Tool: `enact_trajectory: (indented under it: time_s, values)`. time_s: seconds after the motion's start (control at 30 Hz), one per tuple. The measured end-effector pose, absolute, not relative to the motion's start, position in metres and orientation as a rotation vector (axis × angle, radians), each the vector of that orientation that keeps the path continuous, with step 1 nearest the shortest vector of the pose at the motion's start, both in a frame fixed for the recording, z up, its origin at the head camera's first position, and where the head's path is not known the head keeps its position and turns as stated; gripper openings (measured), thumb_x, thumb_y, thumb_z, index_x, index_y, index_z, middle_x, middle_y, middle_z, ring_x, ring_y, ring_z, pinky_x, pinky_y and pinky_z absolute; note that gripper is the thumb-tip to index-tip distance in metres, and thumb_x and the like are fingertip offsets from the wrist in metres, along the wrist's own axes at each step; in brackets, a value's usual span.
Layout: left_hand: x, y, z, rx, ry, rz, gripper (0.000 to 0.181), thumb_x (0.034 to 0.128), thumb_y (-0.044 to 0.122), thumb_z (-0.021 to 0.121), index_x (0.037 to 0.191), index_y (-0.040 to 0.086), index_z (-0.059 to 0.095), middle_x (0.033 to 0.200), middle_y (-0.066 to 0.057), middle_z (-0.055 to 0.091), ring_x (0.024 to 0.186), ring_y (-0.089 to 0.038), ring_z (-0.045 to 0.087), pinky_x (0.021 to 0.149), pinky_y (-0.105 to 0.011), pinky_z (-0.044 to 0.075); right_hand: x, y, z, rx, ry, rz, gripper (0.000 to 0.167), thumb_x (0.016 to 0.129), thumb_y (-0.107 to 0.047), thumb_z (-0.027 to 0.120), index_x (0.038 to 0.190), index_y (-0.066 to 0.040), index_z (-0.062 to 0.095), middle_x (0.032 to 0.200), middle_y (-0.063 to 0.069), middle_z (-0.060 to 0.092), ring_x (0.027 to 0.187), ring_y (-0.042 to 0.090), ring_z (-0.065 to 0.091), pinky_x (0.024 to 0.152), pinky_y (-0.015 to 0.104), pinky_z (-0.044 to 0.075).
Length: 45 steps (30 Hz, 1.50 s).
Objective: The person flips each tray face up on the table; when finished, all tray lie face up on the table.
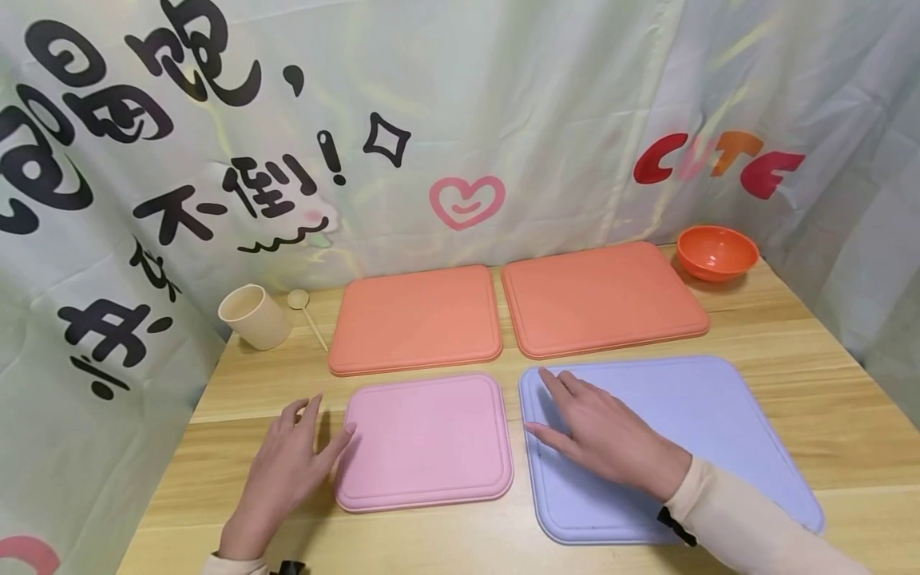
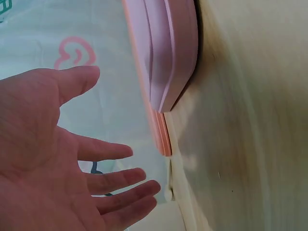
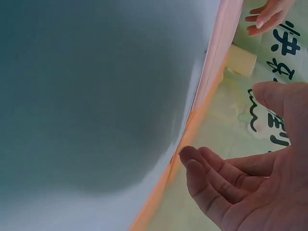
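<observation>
A pink rounded rectangular board (image 1: 427, 443) lies on the table between my hands. My left hand (image 1: 283, 471) hovers at its left edge with the fingers spread. In the left wrist view, the palm of the left hand (image 2: 53, 163) faces the pink board (image 2: 185, 38) and holds nothing. My right hand (image 1: 618, 435) is above the left part of a larger blue board (image 1: 690, 407), its fingers pointing up and left. Nothing is in the right hand (image 3: 250, 187) in the right wrist view, where its fingers are slightly bent.
Two orange boards, a left one (image 1: 417, 319) and a right one (image 1: 604, 299), lie behind. A beige cup (image 1: 259, 323) and a small wooden spoon (image 1: 309, 319) are at the back left. An orange bowl (image 1: 717, 255) sits at the back right, before a printed curtain (image 1: 561, 120).
</observation>
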<state>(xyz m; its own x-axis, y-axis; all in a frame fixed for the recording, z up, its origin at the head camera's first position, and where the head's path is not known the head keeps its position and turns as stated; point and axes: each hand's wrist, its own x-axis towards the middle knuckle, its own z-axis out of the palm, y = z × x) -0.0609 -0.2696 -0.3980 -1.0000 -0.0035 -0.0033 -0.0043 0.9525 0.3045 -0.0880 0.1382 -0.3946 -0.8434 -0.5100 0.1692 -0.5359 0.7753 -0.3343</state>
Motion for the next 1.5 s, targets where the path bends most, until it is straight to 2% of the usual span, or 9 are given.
enact_trajectory:
  time_s: [0.1,0.2,0.3,0.43,0.57,0.73,1.0,1.13,1.5]
  values:
    - [-0.063,-0.272,-0.398,-0.033,3.051,0.494,0.089,0.0962,0.064,0.054,0.146,-0.008,0.044,0.141,-0.037,0.044,0.128,-0.053,0.042,0.098,-0.069,0.041,-0.093,0.132,-0.395,0.872,-2.881,0.611,0.074,0.097,-0.046,0.066,0.141,0.012,0.05,0.123,0.029,0.063,0.112,0.04,0.064,0.091,0.053,0.054]
    - [-0.065,-0.274,-0.399,-0.032,3.007,0.496,0.088,0.0946,0.063,0.058,0.142,-0.011,0.049,0.136,-0.037,0.049,0.127,-0.052,0.044,0.099,-0.068,0.041,-0.098,0.124,-0.395,0.883,-2.879,0.675,0.069,0.095,-0.043,0.069,0.135,0.011,0.055,0.101,0.012,0.068,0.091,0.025,0.066,0.078,0.043,0.057]
    - [-0.067,-0.275,-0.4,-0.022,2.98,0.511,0.085,0.0921,0.06,0.065,0.137,-0.011,0.054,0.124,-0.032,0.058,0.117,-0.046,0.052,0.093,-0.061,0.047,-0.102,0.116,-0.394,0.887,-2.892,0.73,0.066,0.093,-0.041,0.073,0.131,0.011,0.058,0.077,-0.004,0.055,0.073,0.011,0.054,0.066,0.032,0.049]
    - [-0.069,-0.275,-0.402,-0.008,2.965,0.546,0.071,0.0865,0.057,0.074,0.122,-0.004,0.064,0.1,-0.013,0.061,0.096,-0.031,0.053,0.078,-0.046,0.046,-0.105,0.106,-0.396,0.9,-2.912,0.816,0.05,0.089,-0.039,0.077,0.112,0.004,0.067,0.065,-0.009,0.045,0.063,0.006,0.045,0.056,0.024,0.04]
    - [-0.069,-0.273,-0.406,-0.001,2.957,0.575,0.069,0.0829,0.051,0.08,0.121,-0.005,0.066,0.105,-0.015,0.064,0.102,-0.034,0.057,0.084,-0.051,0.048,-0.107,0.096,-0.399,0.894,-2.969,0.881,0.034,0.086,-0.039,0.079,0.091,-0.009,0.064,0.063,-0.009,0.042,0.06,0.007,0.042,0.05,0.024,0.032]
    - [-0.07,-0.271,-0.409,0.038,2.948,0.609,0.074,0.083,0.046,0.082,0.129,-0.009,0.062,0.121,-0.025,0.065,0.116,-0.044,0.057,0.096,-0.06,0.046,-0.108,0.087,-0.402,0.848,-3.057,0.877,0.037,0.083,-0.039,0.082,0.089,-0.007,0.065,0.06,-0.007,0.039,0.06,0.01,0.04,0.05,0.026,0.03]
    - [-0.074,-0.267,-0.41,0.07,2.961,0.628,0.064,0.085,0.037,0.083,0.126,-0.009,0.064,0.117,-0.021,0.066,0.112,-0.039,0.06,0.094,-0.056,0.048,-0.113,0.082,-0.406,0.892,-3.048,0.846,0.046,0.08,-0.039,0.085,0.063,-0.016,0.049,0.054,-0.008,0.036,0.052,0.008,0.034,0.049,0.024,0.029]
    - [-0.078,-0.264,-0.409,0.055,2.942,0.646,0.062,0.086,0.034,0.082,0.126,-0.01,0.064,0.113,-0.018,0.065,0.106,-0.034,0.06,0.09,-0.052,0.05,-0.116,0.079,-0.407,0.892,-3.056,0.841,0.05,0.08,-0.04,0.085,0.06,-0.017,0.045,0.054,-0.008,0.035,0.051,0.008,0.034,0.052,0.025,0.03]
    - [-0.081,-0.261,-0.411,-0.035,2.904,0.755,0.058,0.088,0.025,0.081,0.126,-0.013,0.06,0.109,-0.017,0.061,0.1,-0.03,0.061,0.089,-0.051,0.051,-0.118,0.077,-0.409,0.847,-3.049,0.931,0.046,0.076,-0.037,0.089,0.063,-0.013,0.051,0.057,-0.006,0.038,0.061,0.013,0.039,0.055,0.026,0.031]
